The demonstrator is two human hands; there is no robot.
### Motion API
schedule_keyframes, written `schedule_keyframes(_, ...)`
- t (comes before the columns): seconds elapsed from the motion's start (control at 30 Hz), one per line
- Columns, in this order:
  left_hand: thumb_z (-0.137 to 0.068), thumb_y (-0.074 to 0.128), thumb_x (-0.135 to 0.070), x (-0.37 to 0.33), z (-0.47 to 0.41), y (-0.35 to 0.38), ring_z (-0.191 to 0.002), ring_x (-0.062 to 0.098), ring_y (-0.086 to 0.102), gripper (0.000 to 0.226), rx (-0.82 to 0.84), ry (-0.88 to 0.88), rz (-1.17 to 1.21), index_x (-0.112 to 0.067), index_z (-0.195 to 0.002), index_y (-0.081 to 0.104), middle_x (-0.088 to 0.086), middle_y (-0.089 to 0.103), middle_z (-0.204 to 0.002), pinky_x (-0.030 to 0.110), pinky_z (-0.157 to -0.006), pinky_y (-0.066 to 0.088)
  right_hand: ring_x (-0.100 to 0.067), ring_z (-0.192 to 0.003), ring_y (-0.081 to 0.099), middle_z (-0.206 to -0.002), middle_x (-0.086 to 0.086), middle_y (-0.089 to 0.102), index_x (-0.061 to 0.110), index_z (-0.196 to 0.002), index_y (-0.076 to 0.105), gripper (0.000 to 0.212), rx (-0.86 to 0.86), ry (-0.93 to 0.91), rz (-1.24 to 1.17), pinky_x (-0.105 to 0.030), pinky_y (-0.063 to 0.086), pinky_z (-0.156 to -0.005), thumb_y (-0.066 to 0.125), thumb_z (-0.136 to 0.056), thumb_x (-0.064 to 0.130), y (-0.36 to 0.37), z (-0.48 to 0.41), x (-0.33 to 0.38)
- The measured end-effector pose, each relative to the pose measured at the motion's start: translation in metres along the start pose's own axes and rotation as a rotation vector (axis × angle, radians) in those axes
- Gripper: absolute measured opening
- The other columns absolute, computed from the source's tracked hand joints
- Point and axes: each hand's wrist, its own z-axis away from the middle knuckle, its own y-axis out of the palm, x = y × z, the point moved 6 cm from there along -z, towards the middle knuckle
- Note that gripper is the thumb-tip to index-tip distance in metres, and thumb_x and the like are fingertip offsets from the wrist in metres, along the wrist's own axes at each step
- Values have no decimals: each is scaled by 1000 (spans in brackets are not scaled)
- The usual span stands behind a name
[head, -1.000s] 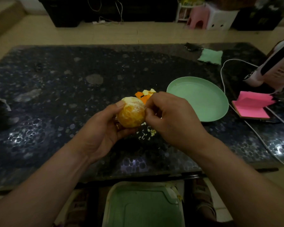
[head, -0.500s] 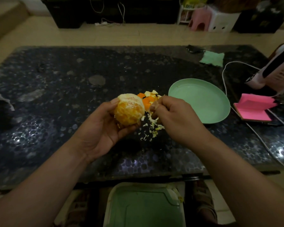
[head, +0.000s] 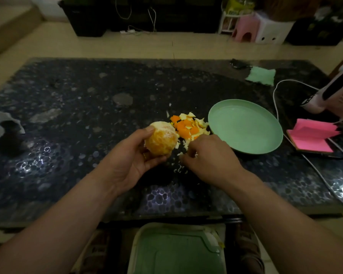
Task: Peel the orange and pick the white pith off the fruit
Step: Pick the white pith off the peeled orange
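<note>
The peeled orange (head: 161, 140), with patches of white pith on its top, is up off the table in my left hand (head: 131, 163), thumb on top and fingers underneath. My right hand (head: 208, 157) is down at the table just right of the fruit, its fingertips bunched on small white pith scraps (head: 178, 169) that are scattered on the dark surface. A pile of orange peel pieces (head: 187, 125) lies just behind both hands. What sits between the right fingertips is hidden by the hand.
A green plate (head: 246, 125) stands right of the peel pile. Pink sticky notes (head: 313, 137), a white cable (head: 277, 95) and a white device (head: 333, 91) are at the right edge. A green cloth (head: 262, 76) lies at the back. A green bin (head: 176, 252) sits below the table's front edge.
My right hand left the orange and dropped down and right to the pith scraps on the table. The left hand kept the orange and shifted slightly left.
</note>
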Motion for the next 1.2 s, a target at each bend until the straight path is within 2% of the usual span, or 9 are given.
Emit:
schedule_keyframes(0.03, -85, 72, -32, 1, 0, 0, -110, 33, 73, 49, 9, -1, 2, -13, -129, 72, 16, 74, -128, 36, -78, 65, -25, -95, 62, -92, 2, 66, 22, -89, 72, 19, -3, 18, 15, -37, 45, -74, 65, -92, 39, -3, 2, 0)
schedule_keyframes(0.13, -86, 72, -29, 3, -3, 1, -118, 31, 70, 51, 25, 2, -3, -9, -133, 69, 15, 72, -133, 37, -85, 64, -26, -112, 56, -117, 1, 63, 25, -118, 68, 28, -3, 17, -63, -41, 49, -88, 66, -90, 27, -6, 1, -3)
schedule_keyframes(0.2, -88, 71, -27, 4, -4, 1, -122, 31, 68, 53, 29, 7, -27, -6, -136, 67, 16, 71, -134, 39, -92, 64, -20, -99, 59, -103, 5, 65, 27, -101, 72, 14, -79, 13, -130, -37, 48, -79, 65, -97, 38, -14, 2, -5)
schedule_keyframes(0.27, -89, 70, -27, 4, -5, 2, -123, 31, 68, 52, 41, 17, -66, -5, -137, 66, 15, 72, -134, 40, -97, 62, -12, -85, 61, -88, 9, 66, 27, -87, 71, 23, -131, 17, -234, -34, 47, -71, 64, -100, 45, -21, 5, -7)
schedule_keyframes(0.4, -87, 71, -27, 5, -5, 2, -115, 27, 71, 47, 62, 43, -126, -8, -131, 69, 12, 75, -128, 38, -95, 62, 0, -84, 66, -87, 16, 71, 33, -92, 71, 5, -146, -15, -541, -16, 49, -71, 72, -97, 35, -34, 9, -4)
schedule_keyframes(0.53, -85, 74, -24, 4, -5, 6, -108, 23, 75, 49, 61, 101, -199, -10, -132, 67, 11, 77, -123, 33, -83, 63, 1, -79, 66, -80, 17, 70, 32, -90, 73, 8, -144, -56, -571, -9, 45, -65, 74, -97, 36, -37, 14, 4)
schedule_keyframes(0.83, -66, 89, -36, -2, -3, 9, -106, 24, 76, 67, -26, 266, -370, -20, -127, 67, 8, 76, -121, 30, -81, 61, 2, -74, 62, -73, 18, 67, 31, -85, 73, 16, -164, -13, -524, -9, 40, -60, 74, -96, 42, -38, 17, 3)
schedule_keyframes(1.07, -71, 86, -34, -5, 2, 11, -108, 16, 74, 57, -66, 363, -501, -25, -124, 67, 2, 73, -121, 22, -76, 60, -1, -75, 62, -75, 16, 66, 29, -89, 73, 15, -175, -32, -424, -12, 42, -59, 69, -99, 38, -39, 18, 8)
schedule_keyframes(1.2, -75, 86, -36, -7, 5, 12, -106, 12, 73, 55, -84, 405, -573, -26, -125, 67, -3, 74, -118, 24, -81, 61, -6, -71, 61, -76, 13, 66, 24, -92, 72, 15, -199, -70, -381, -31, 52, -66, 66, -101, 33, -40, 21, 16)
